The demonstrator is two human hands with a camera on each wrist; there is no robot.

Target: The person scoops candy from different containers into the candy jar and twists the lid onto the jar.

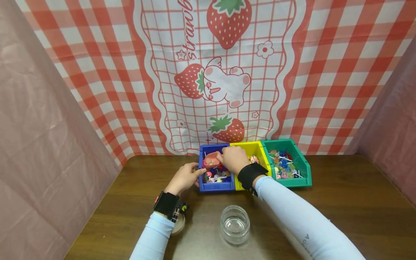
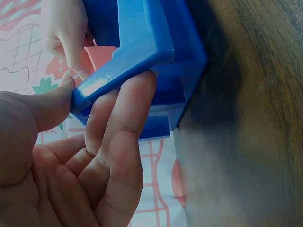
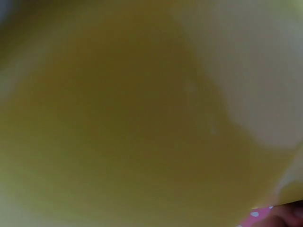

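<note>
Three bins stand side by side at the table's far edge: a blue bin (image 1: 216, 185), a yellow bin (image 1: 256, 148) and a green bin (image 1: 300, 164), each with wrapped sweets and lollipops inside. My right hand (image 1: 227, 157) reaches into the blue bin and grips a small red scoop (image 1: 210, 160) over the sweets. My left hand (image 1: 194, 175) holds the blue bin's front left corner. In the left wrist view the thumb sits on the blue rim (image 2: 142, 52), the fingers (image 2: 128, 113) lie under it, and the red scoop (image 2: 100, 54) shows behind. The right wrist view is a yellow blur.
An open glass jar (image 1: 235, 224) stands on the brown table (image 1: 341, 202) in front of the bins. A round lid (image 1: 179, 224) lies partly under my left wrist. Pink drapes close both sides, and a red checked strawberry cloth hangs behind.
</note>
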